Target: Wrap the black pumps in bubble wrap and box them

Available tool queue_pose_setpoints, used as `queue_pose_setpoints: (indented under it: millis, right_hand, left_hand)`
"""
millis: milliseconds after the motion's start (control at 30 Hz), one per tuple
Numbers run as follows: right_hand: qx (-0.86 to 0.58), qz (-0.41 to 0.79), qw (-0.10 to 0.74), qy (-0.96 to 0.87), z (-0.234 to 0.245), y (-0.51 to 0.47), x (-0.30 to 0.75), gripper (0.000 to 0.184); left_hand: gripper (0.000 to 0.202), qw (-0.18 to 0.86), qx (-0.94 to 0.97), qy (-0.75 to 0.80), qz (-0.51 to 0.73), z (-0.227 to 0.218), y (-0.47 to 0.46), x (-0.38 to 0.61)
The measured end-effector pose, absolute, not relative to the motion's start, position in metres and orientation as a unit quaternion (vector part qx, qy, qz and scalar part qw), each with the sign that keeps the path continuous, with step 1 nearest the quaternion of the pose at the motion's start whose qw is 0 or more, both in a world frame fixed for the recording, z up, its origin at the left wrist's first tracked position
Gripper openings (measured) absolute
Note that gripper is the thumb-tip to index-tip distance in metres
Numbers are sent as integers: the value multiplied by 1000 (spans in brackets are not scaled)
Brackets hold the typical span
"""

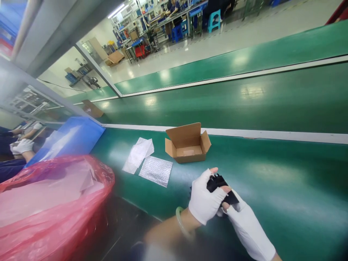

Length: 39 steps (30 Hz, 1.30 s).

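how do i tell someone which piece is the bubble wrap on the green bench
On the near green bench, find the open cardboard box; two flat pieces lie just left of it. The bubble wrap is the one nearer the black part being held. Its dimpled, silvery surface sets it apart from the smooth white pouch beside it.

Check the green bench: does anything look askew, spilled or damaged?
Nothing stands out. The cardboard box sits open and intact, the bubble-wrap sheet and clear bag lie flat, and left hand and right hand hold a black part.
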State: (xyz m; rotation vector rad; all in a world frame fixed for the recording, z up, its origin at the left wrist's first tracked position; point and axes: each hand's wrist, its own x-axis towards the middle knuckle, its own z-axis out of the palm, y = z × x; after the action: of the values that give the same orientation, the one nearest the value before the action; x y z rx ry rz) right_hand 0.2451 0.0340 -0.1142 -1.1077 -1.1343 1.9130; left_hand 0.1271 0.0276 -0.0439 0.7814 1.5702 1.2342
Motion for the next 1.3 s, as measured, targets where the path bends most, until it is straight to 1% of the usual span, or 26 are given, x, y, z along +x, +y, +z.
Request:
queue_pose_setpoints:
  millis: [67,133,200,233,267,333,400,433,500,633,733,833,900,967,1133,1233,1300]
  right_hand:
    - [-392,753,317,-424,-111,29,240,43]
    - [-400,747,325,-420,-110,27,239,41]
    - [-430,727,327,-423,-111,28,242,42]
    - [-443,717,321,-432,-113,30,244,43]
    - [-451,709,309,-446,-114,31,245,43]
    - [-460,691,284,-480,-116,34,247,43]
    - [-468,669,263,-514,-116,35,247,42]
    - [-473,658,255,-527,-114,35,247,41]
    - [-488,644,243,-536,-111,34,246,39]
    - [-498,654,254,-509,-106,27,244,43]
    - [-497,659,278,-491,-103,22,244,54]
    - [-537,627,306,-475,-102,18,245,69]
    - [-570,590,307,-483,-102,17,246,73]
    - [-595,543,292,-515,-104,16,249,69]
    - [-615,436,285,-592,-114,12,258,57]
    - [-625,418,321,-576,-118,8,262,52]
    - [-623,453,373,-517,-118,5,264,50]
  left_hand:
    - [58,418,403,651,489,-38,20,117]
    - [57,298,473,681,473,-34,9,98]
    - [43,161,480,752,423,-38,-4,73]
    - [33,113,465,793,377,-42,-10,59]
    - [24,89,445,831,321,-49,-15,45]
    - [12,94,404,882,223,-65,-23,22]
    - [5,123,374,901,183,-80,-27,7]
    - [5,135,366,902,185,-85,-28,3]
    - [12,162,368,892,207,-89,-29,2]
    - [16,255,395,842,266,-79,-30,21]
    - [9,324,421,787,315,-68,-28,41]
    - [9,353,454,745,337,-53,-22,57]
    - [11,339,486,735,329,-43,-17,65]
    - [14,304,525,729,316,-34,-12,73]
    - [17,144,592,739,287,-22,5,96]
    - [15,51,632,733,244,-16,14,107]
    - [13,33,668,720,187,-13,19,112]
